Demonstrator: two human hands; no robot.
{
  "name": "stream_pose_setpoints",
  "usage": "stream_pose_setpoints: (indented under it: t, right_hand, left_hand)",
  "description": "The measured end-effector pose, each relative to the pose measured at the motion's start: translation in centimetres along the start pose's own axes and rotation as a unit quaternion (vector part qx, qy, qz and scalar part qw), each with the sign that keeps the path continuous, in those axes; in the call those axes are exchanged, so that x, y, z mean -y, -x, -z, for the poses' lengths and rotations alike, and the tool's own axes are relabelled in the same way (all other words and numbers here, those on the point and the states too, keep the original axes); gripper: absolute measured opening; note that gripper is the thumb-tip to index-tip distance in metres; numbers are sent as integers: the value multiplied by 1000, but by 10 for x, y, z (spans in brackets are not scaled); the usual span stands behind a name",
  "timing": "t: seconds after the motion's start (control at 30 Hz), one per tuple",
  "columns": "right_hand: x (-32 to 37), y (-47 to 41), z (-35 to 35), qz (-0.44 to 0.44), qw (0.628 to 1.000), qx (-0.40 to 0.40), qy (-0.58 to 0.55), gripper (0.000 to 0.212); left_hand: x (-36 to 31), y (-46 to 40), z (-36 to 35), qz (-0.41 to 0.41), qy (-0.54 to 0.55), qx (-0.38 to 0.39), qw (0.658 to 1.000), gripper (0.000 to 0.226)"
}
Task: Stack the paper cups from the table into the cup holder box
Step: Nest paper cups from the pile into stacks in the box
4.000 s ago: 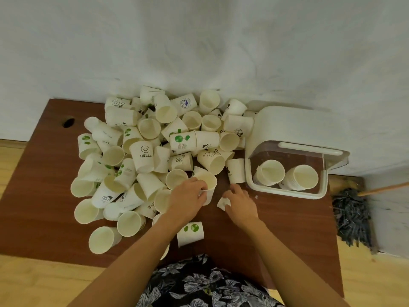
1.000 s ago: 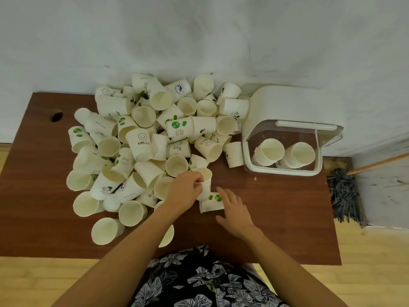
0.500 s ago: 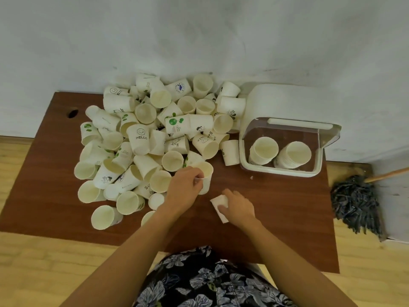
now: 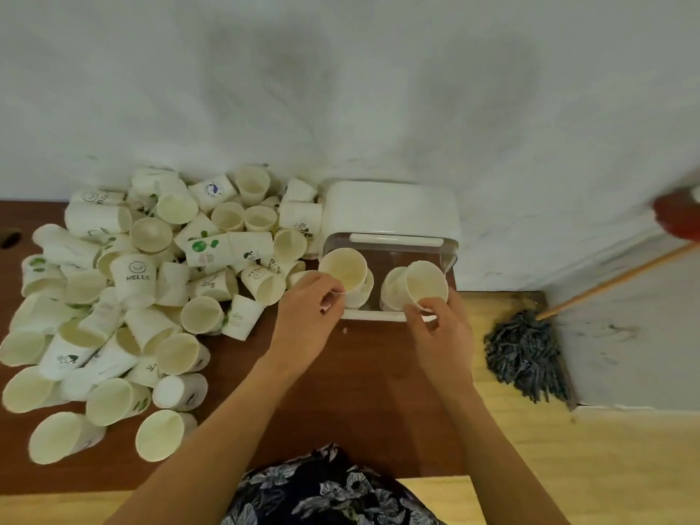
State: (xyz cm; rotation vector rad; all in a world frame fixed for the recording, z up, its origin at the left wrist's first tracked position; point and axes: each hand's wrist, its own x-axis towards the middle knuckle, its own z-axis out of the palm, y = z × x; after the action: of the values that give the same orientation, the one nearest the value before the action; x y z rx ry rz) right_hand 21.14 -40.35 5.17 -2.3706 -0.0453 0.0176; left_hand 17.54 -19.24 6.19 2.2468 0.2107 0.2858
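Note:
A white cup holder box [image 4: 392, 210] with a clear front flap lies on the brown table [image 4: 363, 377] at the back right, its opening facing me. My left hand [image 4: 307, 320] pinches the rim of a paper cup [image 4: 346, 269] held at the left stack in the opening. My right hand [image 4: 441, 327] grips another paper cup [image 4: 426, 284] at the right stack [image 4: 392, 289]. A big pile of loose paper cups [image 4: 151, 297] covers the table's left half.
A grey mop head [image 4: 526, 358] with a wooden handle [image 4: 621, 278] lies on the floor right of the table, against the white wall. A dark cable hole [image 4: 9, 238] sits at the table's far left edge. My floral clothing [image 4: 325, 490] is at the near edge.
Both hands have lifted their cups off the table and carried them up and right to the box opening. The view has shifted right.

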Motion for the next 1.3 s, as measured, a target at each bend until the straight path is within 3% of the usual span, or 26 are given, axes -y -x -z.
stream_pose_setpoints:
  t: [0.17,0.43,0.67,0.87,1.03,1.17,1.3]
  right_hand:
    - [-13,-25,5,10,999,27,23,15]
    - [-33,-44,-14,-17,991,107,81,35]
    - [-25,-36,-23,25,998,51,29,23]
    - [13,-24,-61,98,983,156,14,13]
    - [47,-9,-104,88,956,275,58,17]
    - [62,-2,-136,64,941,321,89,20]
    - [76,2,-162,42,939,329,94,23]
  left_hand:
    - [3,-18,-26,-13,-57,26,998,6]
    - [28,-27,-50,37,-107,87,990,12]
    - [33,-23,-38,62,-102,52,992,21]
    - [77,-6,8,155,-150,35,976,21]
    - [122,2,48,184,-193,82,960,33]
    - [148,1,68,213,-234,88,944,44]
    - [171,3,85,274,-279,101,915,36]
